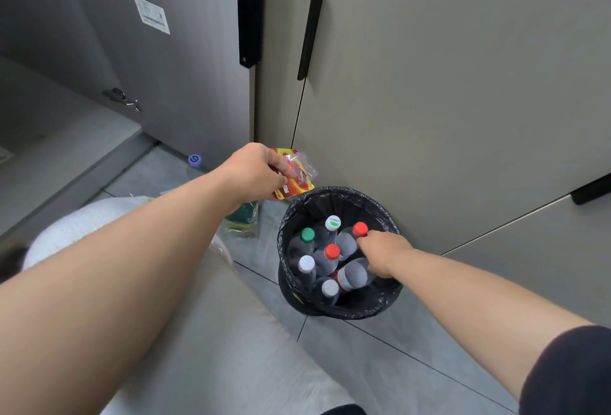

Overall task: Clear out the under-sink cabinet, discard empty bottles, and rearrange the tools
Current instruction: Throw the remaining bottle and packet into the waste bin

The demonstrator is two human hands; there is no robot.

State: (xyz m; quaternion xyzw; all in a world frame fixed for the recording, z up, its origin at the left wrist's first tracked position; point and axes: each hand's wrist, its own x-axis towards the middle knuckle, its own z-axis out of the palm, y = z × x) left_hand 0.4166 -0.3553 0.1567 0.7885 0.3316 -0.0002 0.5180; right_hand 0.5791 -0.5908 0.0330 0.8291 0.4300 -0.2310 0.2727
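Observation:
A round bin with a black liner [344,196] stands on the floor against the closed cabinet doors. Several capped plastic bottles stand in it, with red, green and white caps. My right hand [383,252] reaches into the bin, its fingers curled around the neck of a red-capped bottle [360,228]. My left hand [258,171] holds a red and yellow blister pack [297,171] with clear plastic just above the bin's left rim.
The open cabinet door [185,51] with a white sticker hangs at left, the cabinet floor [66,137] beyond it. A bottle with a blue cap [194,160] lies on the tiles. A green and yellow packet [243,218] lies under my left wrist. My knee fills the lower left.

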